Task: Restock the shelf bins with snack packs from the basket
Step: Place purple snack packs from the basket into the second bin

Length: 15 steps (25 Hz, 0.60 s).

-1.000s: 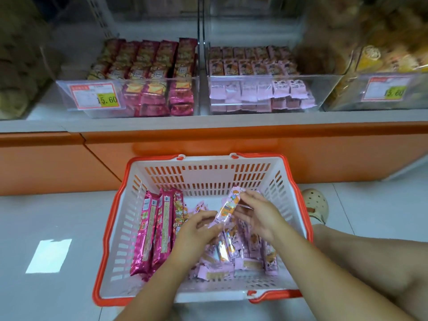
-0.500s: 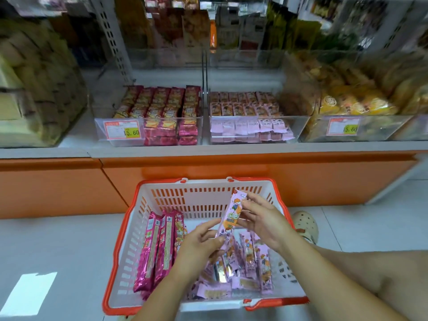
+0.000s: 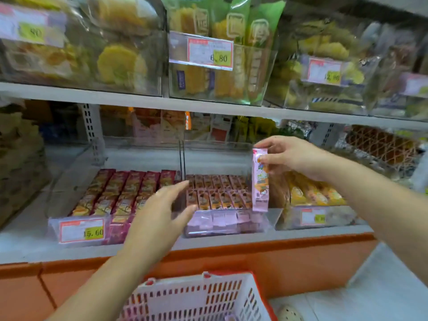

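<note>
My right hand (image 3: pixel 291 156) pinches the top of a pink snack pack (image 3: pixel 260 184), which hangs upright over the right end of the middle clear bin (image 3: pixel 273 216). That bin holds rows of the same pink packs (image 3: pixel 215 198). My left hand (image 3: pixel 159 214) reaches forward with straight fingers in front of the divider between the middle bin and the left bin (image 3: pixel 55 200) of dark red packs (image 3: pixel 120 188); it holds nothing. The white basket with an orange rim (image 3: pixel 199 295) sits at the bottom edge, its contents hidden.
A third clear bin (image 3: pixel 319 216) with yellow packs stands right of the middle bin. The upper shelf (image 3: pixel 208 107) carries bins of bagged yellow snacks (image 3: pixel 217 49) close above my hands. An orange cabinet front (image 3: pixel 254 262) runs below the shelf. A pale shoe (image 3: pixel 289 313) lies beside the basket.
Both hands rose from the basket to the shelf. My right hand carried the pink pack up over the middle bin; my left hand let go and reaches forward empty. The view tilted up.
</note>
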Available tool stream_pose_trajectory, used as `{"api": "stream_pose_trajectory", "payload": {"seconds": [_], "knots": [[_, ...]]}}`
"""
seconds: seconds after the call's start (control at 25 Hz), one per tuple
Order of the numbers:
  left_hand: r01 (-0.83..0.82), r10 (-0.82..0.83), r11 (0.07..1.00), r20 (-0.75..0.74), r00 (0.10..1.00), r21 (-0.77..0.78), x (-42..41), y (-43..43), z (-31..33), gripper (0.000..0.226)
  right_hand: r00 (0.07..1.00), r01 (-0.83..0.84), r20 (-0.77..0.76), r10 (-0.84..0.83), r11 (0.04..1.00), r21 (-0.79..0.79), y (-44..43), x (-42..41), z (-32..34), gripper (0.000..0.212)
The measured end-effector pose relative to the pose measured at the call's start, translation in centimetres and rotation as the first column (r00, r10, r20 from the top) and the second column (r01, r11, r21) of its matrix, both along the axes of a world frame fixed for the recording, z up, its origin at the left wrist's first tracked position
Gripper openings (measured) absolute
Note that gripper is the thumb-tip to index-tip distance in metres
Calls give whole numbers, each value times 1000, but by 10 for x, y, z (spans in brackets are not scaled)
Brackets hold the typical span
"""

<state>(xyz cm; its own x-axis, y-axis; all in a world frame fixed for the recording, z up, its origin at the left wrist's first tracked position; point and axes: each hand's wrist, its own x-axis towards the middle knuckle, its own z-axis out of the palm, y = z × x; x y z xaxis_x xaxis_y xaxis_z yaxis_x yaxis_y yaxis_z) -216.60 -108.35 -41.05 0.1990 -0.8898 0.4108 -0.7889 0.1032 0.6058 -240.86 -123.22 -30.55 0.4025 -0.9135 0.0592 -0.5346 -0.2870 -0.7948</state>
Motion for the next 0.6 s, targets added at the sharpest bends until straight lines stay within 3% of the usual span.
{"api": "stream_pose_trajectory", "payload": {"seconds": [0.08,0.24,0.4,0.6], "knots": [[-54,52,999,106,993,10,18,-26,1,63,993,47,-113,-47,999,-3,-36,4,2,29],[-28,16,995,125,992,100,31,-55,-12,70,906,103,-418,-63,992,74,-85,21,-19,26],[12,-24,996,136,990,86,39,-62,-20,72,762,154,-647,30,962,226,-96,42,-45,35],[2,-11,999,164,986,55,37,-60,-24,71,517,104,-854,51,987,121,-103,52,-64,32]]}}
